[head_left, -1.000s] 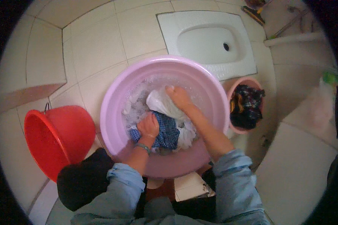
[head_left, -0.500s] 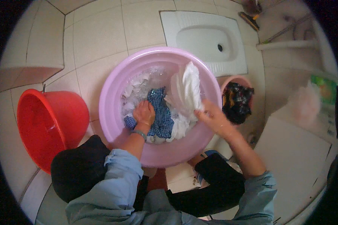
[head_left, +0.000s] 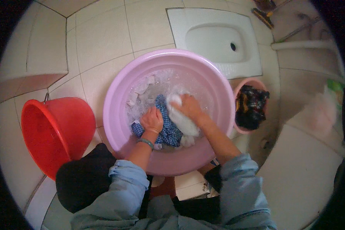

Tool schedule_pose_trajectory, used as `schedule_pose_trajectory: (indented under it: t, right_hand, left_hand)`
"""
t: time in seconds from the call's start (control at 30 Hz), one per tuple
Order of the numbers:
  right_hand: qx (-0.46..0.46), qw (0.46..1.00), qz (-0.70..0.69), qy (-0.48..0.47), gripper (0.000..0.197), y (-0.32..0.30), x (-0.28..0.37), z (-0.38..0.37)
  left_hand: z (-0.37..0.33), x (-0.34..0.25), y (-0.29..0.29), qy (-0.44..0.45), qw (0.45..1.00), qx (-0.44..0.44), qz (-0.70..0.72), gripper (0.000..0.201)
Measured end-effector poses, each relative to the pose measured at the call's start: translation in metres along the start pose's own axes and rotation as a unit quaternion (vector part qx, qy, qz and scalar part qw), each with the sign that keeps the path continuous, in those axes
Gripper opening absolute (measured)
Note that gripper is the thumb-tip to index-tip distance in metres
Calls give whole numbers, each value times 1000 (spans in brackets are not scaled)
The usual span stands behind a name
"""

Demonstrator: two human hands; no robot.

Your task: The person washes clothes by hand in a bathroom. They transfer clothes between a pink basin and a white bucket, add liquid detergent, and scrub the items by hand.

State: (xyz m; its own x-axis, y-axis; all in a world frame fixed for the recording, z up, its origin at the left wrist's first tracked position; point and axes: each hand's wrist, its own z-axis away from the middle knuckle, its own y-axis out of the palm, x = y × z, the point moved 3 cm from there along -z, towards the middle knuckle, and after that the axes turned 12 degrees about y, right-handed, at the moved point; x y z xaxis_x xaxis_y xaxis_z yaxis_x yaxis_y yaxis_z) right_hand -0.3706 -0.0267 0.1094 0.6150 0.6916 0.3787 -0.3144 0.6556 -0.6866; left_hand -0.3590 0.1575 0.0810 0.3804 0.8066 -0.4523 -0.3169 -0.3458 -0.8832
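Note:
A wide pink-purple basin sits in front of me, holding sudsy water and wet laundry. My left hand is closed on a blue checked garment that lies bunched in the water. Beside it, my right hand grips a white cloth, pressed down against the right side of the checked garment. Its fingertips are partly sunk in the fabric. More pale cloth floats among the suds at the basin's left.
A red bucket is tilted at my left. Behind the basin is a white squat toilet. Dark clothes fill a small pink tub at right. A brush, a pipe and a white flat-topped surface stand farther right.
My right hand has brought the raised white cloth down and leftward into the water, next to the checked garment. My left hand stays on the checked garment. The view has shifted slightly.

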Motion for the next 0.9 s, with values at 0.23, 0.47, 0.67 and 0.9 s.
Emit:
schedule_pose_trajectory:
  t: [0.23,0.47,0.67,0.9]
  right_hand:
    - [-105,965,87,-226,53,49,-13,90]
    - [17,998,32,56,35,31,4,-26]
    - [-111,988,107,-17,35,-10,10,-73]
    - [-130,972,89,-176,37,22,-21,100]
  left_hand:
    - [5,3,4,31,997,-67,-1,14]
    - [3,6,7,32,998,-54,-8,15]
    - [0,2,15,8,1000,-3,-10,20]
    - [4,9,21,9,999,-22,-32,19]
